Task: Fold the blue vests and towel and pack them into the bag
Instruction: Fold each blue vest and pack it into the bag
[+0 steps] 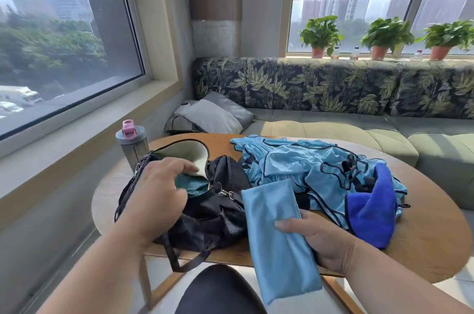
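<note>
Centrally, we see a black duffel bag (205, 213) lying on the left part of a round wooden table (423, 242), its mouth facing up and toward the far side. Our left hand (156, 193) rests at that mouth; its fingers (184, 166) are bent over the pale lining of the flap and seem to hold it back, exposing a bit of teal cloth inside. Our right hand (320, 239) grips a folded light-blue towel (279, 239), thumb on top and the other fingers curled beneath, pinching it about midway along. The towel's long axis runs from near, where its end overhangs the table edge, to far, its far end lying just right of the bag's opening. We judge that the coming move turns on this relation: the opening lies left and slightly far of the towel, so the right hand would have to swing its load leftward. To the right, an unfolded heap of blue vests (307, 167) and a dark blue cloth (374, 208) await folding. A grey bottle with a pink cap (132, 143) stands beyond the bag.
</note>
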A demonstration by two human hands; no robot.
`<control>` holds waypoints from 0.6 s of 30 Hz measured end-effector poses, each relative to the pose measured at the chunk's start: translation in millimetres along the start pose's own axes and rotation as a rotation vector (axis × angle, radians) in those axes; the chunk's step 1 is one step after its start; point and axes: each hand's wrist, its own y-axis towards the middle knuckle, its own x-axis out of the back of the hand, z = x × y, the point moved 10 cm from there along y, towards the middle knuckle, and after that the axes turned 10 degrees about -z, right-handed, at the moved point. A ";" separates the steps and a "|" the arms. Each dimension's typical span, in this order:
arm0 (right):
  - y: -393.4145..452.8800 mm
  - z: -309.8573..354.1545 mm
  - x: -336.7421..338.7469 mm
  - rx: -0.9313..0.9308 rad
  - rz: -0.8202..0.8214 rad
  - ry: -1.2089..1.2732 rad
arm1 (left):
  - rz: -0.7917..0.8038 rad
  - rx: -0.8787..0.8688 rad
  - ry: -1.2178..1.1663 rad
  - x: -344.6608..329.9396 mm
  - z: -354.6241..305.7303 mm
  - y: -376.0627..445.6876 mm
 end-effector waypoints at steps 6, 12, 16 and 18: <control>7.1 21.5 -11.9 -0.030 -0.136 0.186 | 0.168 -0.003 0.389 -10.0 75.1 14.7; 26.4 56.6 -54.2 -0.050 -0.142 0.247 | 0.005 -0.058 0.290 9.1 71.4 -0.4; 58.8 80.6 -110.2 -0.058 -0.109 0.222 | -0.013 -0.079 0.322 12.3 68.3 -17.6; 84.8 84.5 -137.5 -0.081 -0.116 0.240 | -0.033 -0.091 0.335 16.1 70.8 -23.5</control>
